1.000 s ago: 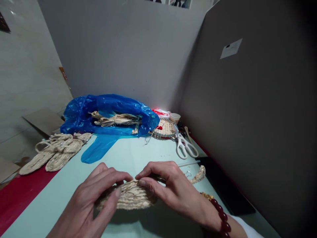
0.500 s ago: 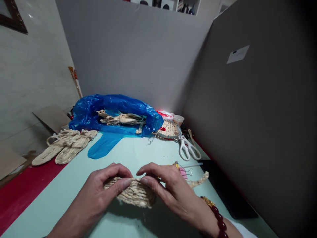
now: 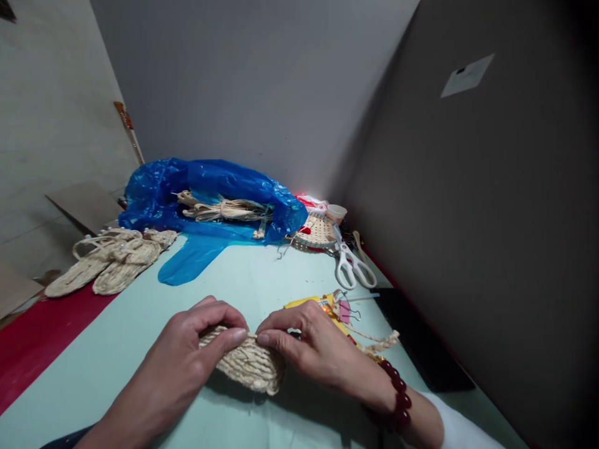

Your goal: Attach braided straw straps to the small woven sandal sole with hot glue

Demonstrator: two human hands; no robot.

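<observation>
My left hand [image 3: 199, 349] is closed on the left end of a pale braided straw sole [image 3: 250, 368], made of rows of cord like the finished sandals. Its thumb lies along the top edge. My right hand [image 3: 306, 343] pinches the same edge between thumb and forefinger, close beside the left fingertips. The sole is tilted above the pale green table, its lower right end hanging free. A braided straw strip [image 3: 386, 342] lies to the right, beyond my right wrist.
Straw sandals [image 3: 126, 265] lie at the left. Behind is a blue plastic bag [image 3: 224, 171] with a straw bundle [image 3: 224, 209]. At the right are white-handled scissors [image 3: 354, 268], a woven basket [image 3: 318, 232], a pink binder clip [image 3: 345, 310], a yellow packet [image 3: 299, 302] and a black flat object [image 3: 421, 349].
My right hand's thumb and forefinger have closed together onto the sole's top edge. The view has tilted downward, and the yellow packet behind my right hand now shows more.
</observation>
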